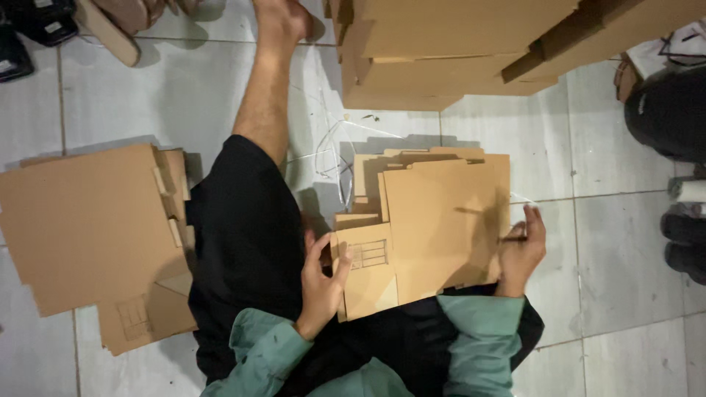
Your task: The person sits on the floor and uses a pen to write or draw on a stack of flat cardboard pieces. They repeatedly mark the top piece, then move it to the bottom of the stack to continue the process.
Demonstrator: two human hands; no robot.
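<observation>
A person seated on a pale tiled floor (pixel 625 242) handles a flattened cardboard box blank (pixel 434 228) at the centre of the view. The left hand (pixel 321 283), at about seven o'clock from the blank, pinches the edge of a small printed flap (pixel 365 259) between thumb and fingers. The right hand (pixel 521 254), at three o'clock, curls closed around the blank's far edge. More flat blanks (pixel 401 163) lie stacked just beneath it. A second pile of flat cardboard (pixel 88 228) rests well apart at nine o'clock, beside the person's leg in black shorts (pixel 246 228). Assembled brown cartons (pixel 441 51) stand stacked at twelve o'clock. Green sleeves (pixel 482 323) cover both forearms. Dark footwear (pixel 687 242) sits at the three o'clock edge.
</observation>
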